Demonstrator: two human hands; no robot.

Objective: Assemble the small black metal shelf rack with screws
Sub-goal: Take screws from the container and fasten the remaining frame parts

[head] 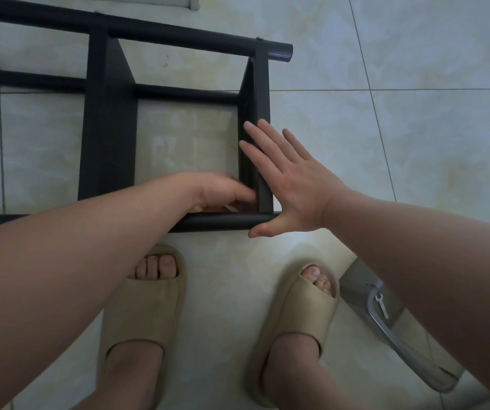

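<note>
Head view: rack (107, 128) lies on tiled floor (386, 143).

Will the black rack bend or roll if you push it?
Probably stiff: the rack is metal tubes and panels. Likely won't roll, since panels join its round tubes. It may slide on the glossy tiles.

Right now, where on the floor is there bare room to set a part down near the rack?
Widest: bare tiles right of the rack, beyond the right hand. Also the tile patch between the rack's two panels, and the strip between the sandals. Crowded: the near corner at the left hand, and lower right by the wrench.
</note>
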